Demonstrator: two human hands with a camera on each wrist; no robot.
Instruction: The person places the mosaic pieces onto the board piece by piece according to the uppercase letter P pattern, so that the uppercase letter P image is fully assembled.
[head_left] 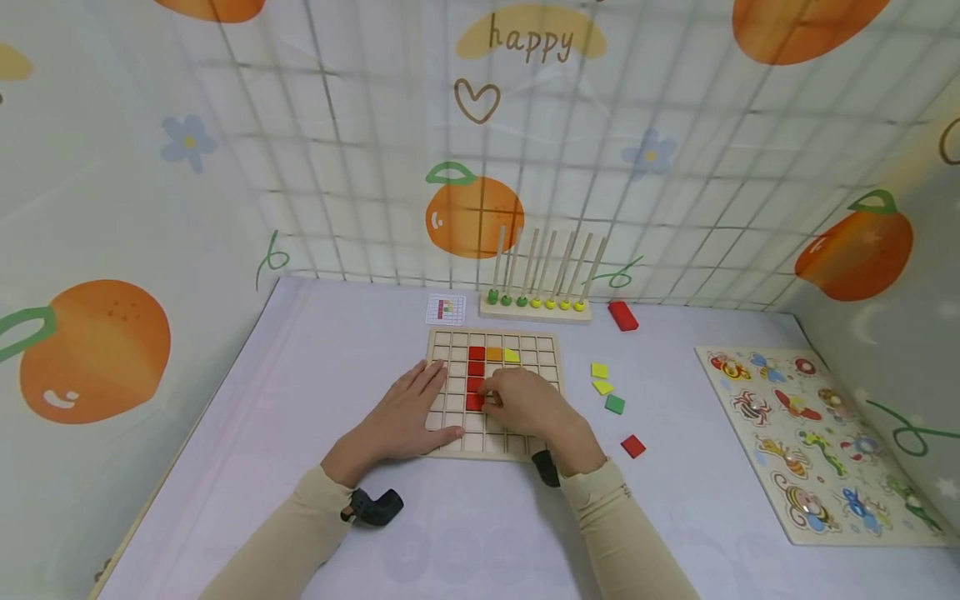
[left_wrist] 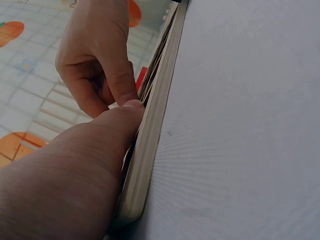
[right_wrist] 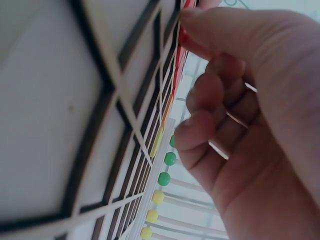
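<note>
A wooden grid board (head_left: 495, 450) lies on the table with several red square tiles (head_left: 476, 353) in one column. An orange tile (head_left: 494, 354) and a yellow tile (head_left: 512, 356) continue the top row. My left hand (head_left: 405, 417) rests spread on the board's left side, its thumb (left_wrist: 131, 107) along the near edge in the left wrist view. Fingers curled, my right hand (head_left: 525, 402) pinches at the lowest red tile (head_left: 473, 402) with thumb and forefinger. In the right wrist view, red shows by the thumb (right_wrist: 200, 25); the contact itself is partly hidden.
Loose yellow (head_left: 599, 370), green (head_left: 615, 404) and red (head_left: 633, 447) tiles lie right of the board. Behind it stand a peg rack (head_left: 536, 312) with beads and a small pattern card (head_left: 432, 298). A red block (head_left: 622, 316) and an insect puzzle board (head_left: 817, 533) are farther right.
</note>
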